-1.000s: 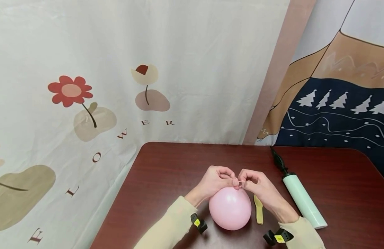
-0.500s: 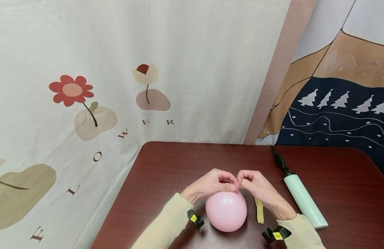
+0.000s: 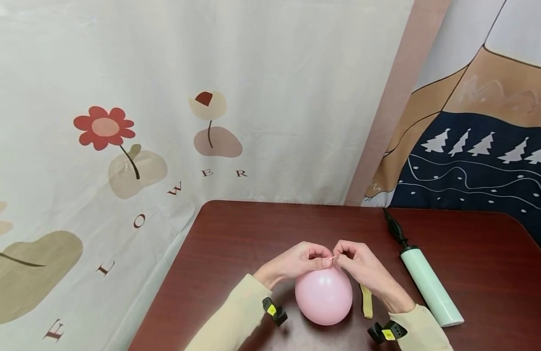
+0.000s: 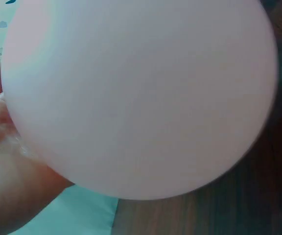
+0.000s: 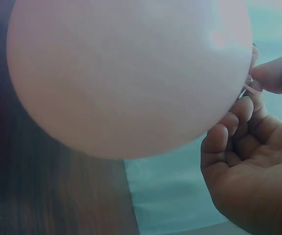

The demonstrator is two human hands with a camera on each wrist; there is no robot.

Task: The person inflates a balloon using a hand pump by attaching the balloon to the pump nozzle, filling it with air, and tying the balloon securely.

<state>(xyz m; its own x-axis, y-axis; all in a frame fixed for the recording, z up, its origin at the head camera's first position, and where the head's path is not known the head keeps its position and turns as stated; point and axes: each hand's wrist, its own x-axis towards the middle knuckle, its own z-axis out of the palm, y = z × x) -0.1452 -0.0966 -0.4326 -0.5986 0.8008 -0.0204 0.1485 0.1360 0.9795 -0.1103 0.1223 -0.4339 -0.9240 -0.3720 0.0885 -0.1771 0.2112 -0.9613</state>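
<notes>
An inflated pink balloon (image 3: 324, 298) sits low over the table, its neck end turned up and away between both hands. My left hand (image 3: 294, 261) pinches the balloon's neck between thumb and fingers. Close against it, my right hand (image 3: 362, 265) pinches the stretched end of the neck, a thin pink strand (image 5: 251, 89) in the right wrist view. The right hand's other fingers are curled near the balloon's side. In the left wrist view the balloon (image 4: 141, 98) covers most of the left hand (image 4: 13, 166). Whether the neck is looped or knotted is hidden by the fingertips.
A flat yellow balloon (image 3: 367, 302) lies on the dark red table (image 3: 235, 229), partly behind the right hand. Right of it lies a pale green hand pump (image 3: 430, 285) with a black nozzle. A printed curtain (image 3: 288, 97) hangs behind the table's back edge.
Over the last second both hands dip slightly and draw together at the balloon's neck. The visible pink loop between the fingertips shrinks. The balloon shifts left, then back right.
</notes>
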